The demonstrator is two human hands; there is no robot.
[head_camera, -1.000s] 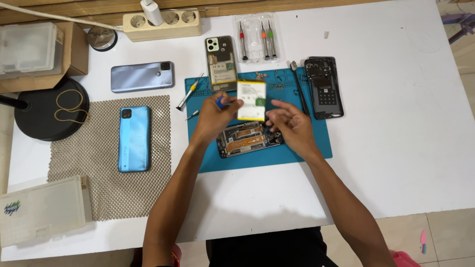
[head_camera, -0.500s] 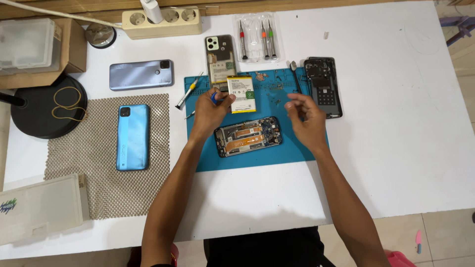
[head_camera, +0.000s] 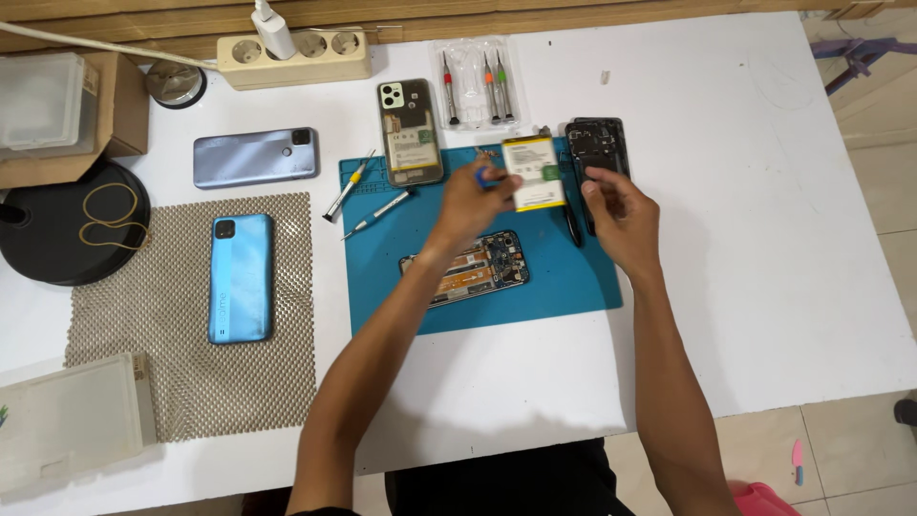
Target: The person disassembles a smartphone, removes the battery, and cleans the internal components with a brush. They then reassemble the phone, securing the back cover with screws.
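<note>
My left hand hovers over the blue work mat and pinches a small blue-tipped tool at its fingertips. Right beside that tool a white and yellow phone battery lies flat on the mat. Below my left wrist is an opened phone with its circuit board exposed. My right hand is at the mat's right side, fingers loosely curled and empty, over the lower end of a black phone frame. A thin black tool lies between my hands.
Two screwdrivers lie on the mat's left part. A phone without its back, a pack of screwdrivers and a power strip are at the back. A grey-blue phone and a blue phone on mesh lie left.
Both hands held the battery above the opened phone a second ago. It now lies on the mat at the back, and my right hand has moved right to the black frame.
</note>
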